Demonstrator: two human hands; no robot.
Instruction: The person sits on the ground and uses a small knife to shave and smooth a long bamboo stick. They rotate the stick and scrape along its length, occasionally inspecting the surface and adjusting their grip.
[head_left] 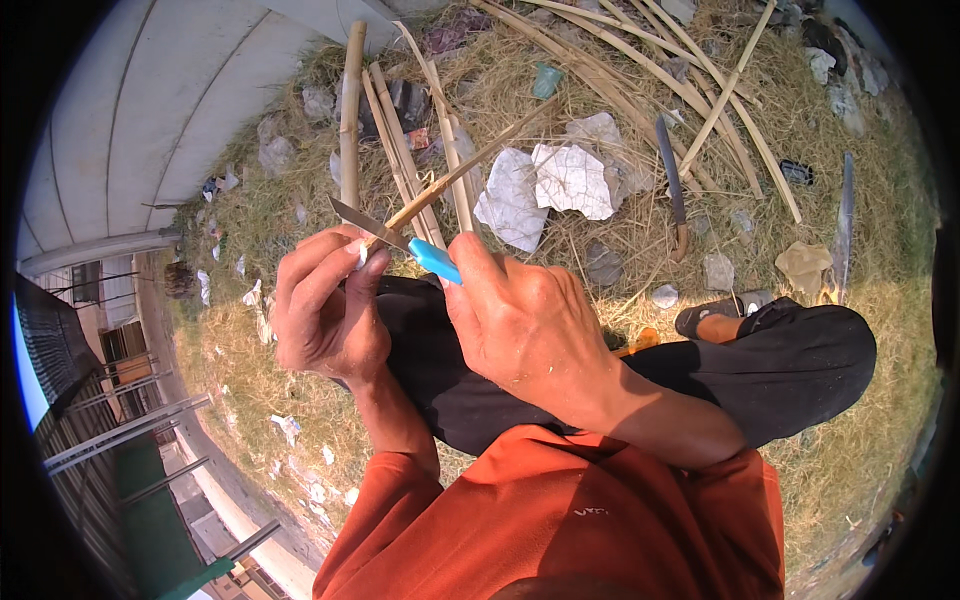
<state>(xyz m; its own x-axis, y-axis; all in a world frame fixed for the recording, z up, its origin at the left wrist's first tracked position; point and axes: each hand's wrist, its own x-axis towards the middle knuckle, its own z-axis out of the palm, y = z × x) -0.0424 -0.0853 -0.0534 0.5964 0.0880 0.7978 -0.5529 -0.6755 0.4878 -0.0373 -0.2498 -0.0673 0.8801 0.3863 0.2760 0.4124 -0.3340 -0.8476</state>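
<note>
My left hand (pixel 325 300) is closed around the near end of a thin bamboo stick (pixel 440 186), which slants up and away to the right. Something small and white shows at its fingertips; I cannot make out what. My right hand (pixel 530 320) grips a knife (pixel 436 261) by its light blue handle. The blade points left and lies across the stick close to my left fingers. Both hands are over my lap, above the black trousers (pixel 450 370).
Split bamboo strips (pixel 690 90) lie crossed at the far right, with a bamboo pole (pixel 351 120) by the pale wall (pixel 180 100). White stone slabs (pixel 573 181) sit on dry grass. A long blade with a wooden handle (pixel 672 175) and another long strip (pixel 845 225) lie right.
</note>
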